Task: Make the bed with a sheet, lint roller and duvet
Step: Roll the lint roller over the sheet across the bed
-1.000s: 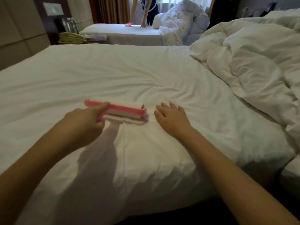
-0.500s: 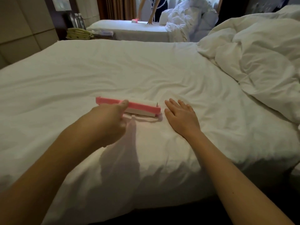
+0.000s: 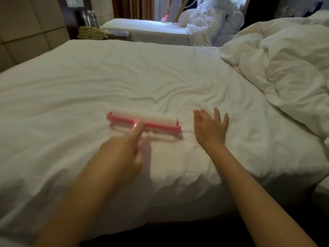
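A wide pink lint roller (image 3: pixel 144 120) with a white roll lies across the white sheet (image 3: pixel 124 77) near the bed's front edge. My left hand (image 3: pixel 122 152) grips its handle from behind, index finger stretched along the stem; the hand is blurred. My right hand (image 3: pixel 211 128) rests flat on the sheet just right of the roller, fingers spread. A crumpled white duvet (image 3: pixel 284 73) is heaped on the bed's right side.
A second bed (image 3: pixel 142 31) stands at the back with another heaped duvet (image 3: pixel 213 20); a person (image 3: pixel 179 8) leans over it with a pink roller. A nightstand with a telephone (image 3: pixel 92 32) and bottles sits at the back left beside a padded wall.
My left hand has pushed the lint roller farther away across the sheet. My right hand slid forward with it and spread its fingers.
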Demonstrator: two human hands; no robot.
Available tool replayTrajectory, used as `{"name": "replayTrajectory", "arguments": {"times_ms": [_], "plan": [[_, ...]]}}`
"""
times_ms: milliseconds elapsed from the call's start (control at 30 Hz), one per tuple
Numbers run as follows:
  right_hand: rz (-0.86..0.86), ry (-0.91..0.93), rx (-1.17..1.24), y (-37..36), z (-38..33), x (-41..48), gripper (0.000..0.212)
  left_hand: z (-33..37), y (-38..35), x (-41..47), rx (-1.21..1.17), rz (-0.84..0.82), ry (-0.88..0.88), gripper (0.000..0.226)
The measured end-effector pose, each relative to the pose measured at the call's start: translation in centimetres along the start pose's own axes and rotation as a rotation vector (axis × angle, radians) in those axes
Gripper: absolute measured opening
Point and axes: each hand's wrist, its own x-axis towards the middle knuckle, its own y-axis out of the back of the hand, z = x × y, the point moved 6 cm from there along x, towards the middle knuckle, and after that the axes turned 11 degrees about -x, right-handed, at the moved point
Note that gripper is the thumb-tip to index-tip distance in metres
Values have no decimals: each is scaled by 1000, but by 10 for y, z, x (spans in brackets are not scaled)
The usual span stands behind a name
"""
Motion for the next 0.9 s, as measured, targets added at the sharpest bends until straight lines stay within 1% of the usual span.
{"name": "replayTrajectory", "arguments": {"times_ms": [33, 100, 200, 300, 367, 433, 533, 600, 633, 767, 900], "plan": [[4, -12, -25, 0, 1, -2, 49, -2, 0, -23, 10, -21, 35, 64], [-29, 33, -69, -3, -1, -2, 50, -4, 2, -22, 24, -31, 34, 64], [-104, 94, -84, -8, -3, -1, 51, 4, 2, 33, -10, 34, 2, 58], [-146, 130, -95, -9, -3, -4, 51, 12, -3, 89, -108, 67, 4, 56], [-157, 144, -93, -9, -2, -7, 50, 17, -4, 95, -148, 66, 24, 58], [-156, 154, -83, -8, -3, -9, 50, 16, -4, 72, -122, 69, 47, 59], [-150, 169, -77, -8, -4, -11, 49, 6, -9, -6, -10, 73, 40, 62], [-152, 179, -74, -7, -6, -11, 49, 4, -11, -46, 52, 5, 50, 67], [-152, 183, -75, -6, -6, -11, 49, 2, -10, -46, 69, -26, 47, 67], [-144, 183, -66, -5, -5, -11, 48, 3, -2, 28, -45, 64, 3, 60], [-136, 167, -36, -5, -3, -10, 47, 16, -7, 110, -123, 53, 29, 61]]}}
